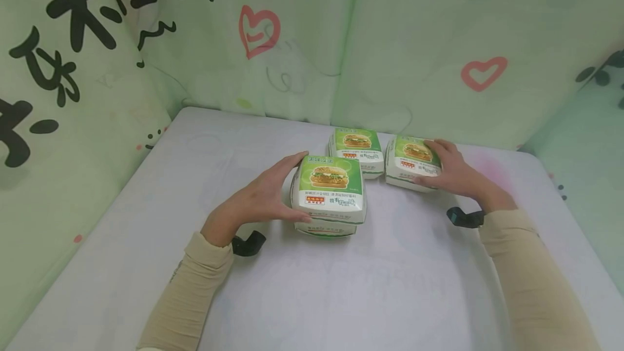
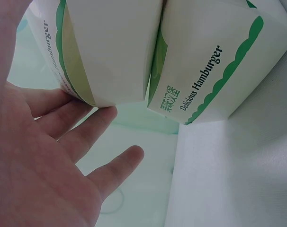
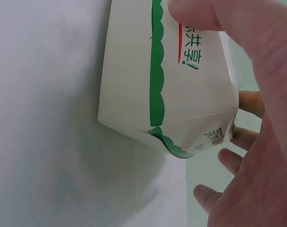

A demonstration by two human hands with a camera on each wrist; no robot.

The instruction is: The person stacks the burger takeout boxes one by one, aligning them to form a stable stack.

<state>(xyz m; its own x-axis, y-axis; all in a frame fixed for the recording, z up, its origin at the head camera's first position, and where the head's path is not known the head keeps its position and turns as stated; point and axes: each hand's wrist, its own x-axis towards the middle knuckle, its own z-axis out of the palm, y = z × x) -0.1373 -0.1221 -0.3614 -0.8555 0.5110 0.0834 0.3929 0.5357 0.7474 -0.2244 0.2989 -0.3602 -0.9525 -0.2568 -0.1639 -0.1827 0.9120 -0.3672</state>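
In the head view, my left hand (image 1: 258, 199) holds a green and white hamburger box (image 1: 331, 177) between thumb at the front and fingers behind. This box sits on top of a second hamburger box (image 2: 210, 61), whose lower part shows beneath it. My right hand (image 1: 455, 172) grips another hamburger box (image 1: 411, 164) at the right, thumb on its near side and fingers at its far edge. In the right wrist view, that box's white base lies close to the table. Behind the stack stands one more hamburger box (image 1: 357, 148), partly covered by it.
A white-covered table (image 1: 341, 297) carries the boxes near its back edge. Pale green cloth walls (image 1: 414, 31) with red hearts and black lettering rise behind and at both sides. A black wrist mount (image 1: 248, 244) sticks out at each cuff.
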